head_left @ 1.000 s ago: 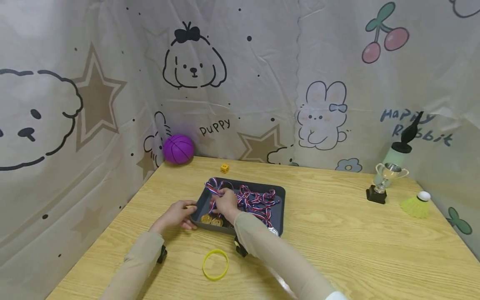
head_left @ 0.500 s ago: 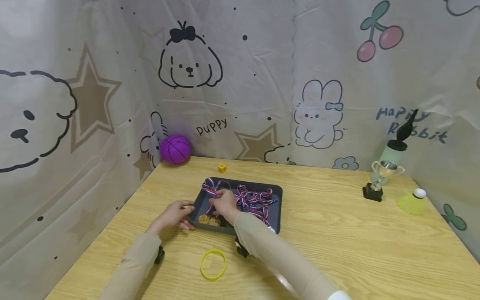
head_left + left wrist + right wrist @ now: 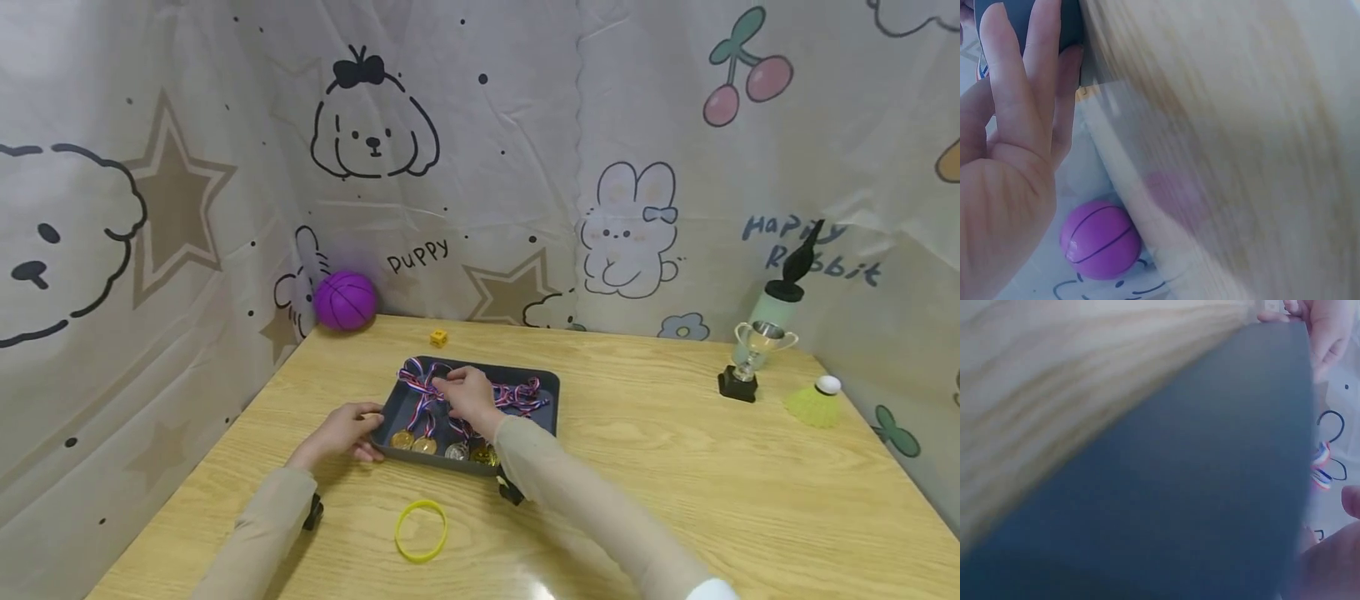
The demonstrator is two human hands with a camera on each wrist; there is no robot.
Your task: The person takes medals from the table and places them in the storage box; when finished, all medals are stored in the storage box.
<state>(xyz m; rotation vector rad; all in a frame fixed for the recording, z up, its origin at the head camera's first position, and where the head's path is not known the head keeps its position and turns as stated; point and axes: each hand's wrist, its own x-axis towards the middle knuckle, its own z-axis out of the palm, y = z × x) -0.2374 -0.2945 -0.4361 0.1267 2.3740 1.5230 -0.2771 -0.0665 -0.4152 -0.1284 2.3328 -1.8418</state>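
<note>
In the head view, my left hand [image 3: 337, 433] holds the left front corner of a dark grey tray [image 3: 553, 417], thumb over the rim and fingers against its outer side. Gold medals [image 3: 424, 446] lie along the tray's front left, with a silver medal [image 3: 457, 451] and another gold one to their right. Their red, white and blue ribbons [image 3: 412, 379] spread toward the back. My right hand [image 3: 474, 398] is over the tray's middle, fingertips at the ribbons; whether they pinch one is unclear. In the right wrist view, the tray's side [image 3: 1179, 469] hides most of the contents.
A yellow wristband [image 3: 422, 559] lies in front of the tray. Behind stand a small yellow die [image 3: 438, 337] and a purple ball [image 3: 345, 301]. At the right are a trophy cup [image 3: 738, 385], a green bottle [image 3: 777, 312] and a yellow shuttlecock [image 3: 814, 406]. Printed cloth hangs behind.
My right hand has shifted right across the tray, uncovering more ribbon and the silver and gold medals at the front middle. My left hand stays at the tray's corner. The view has turned slightly.
</note>
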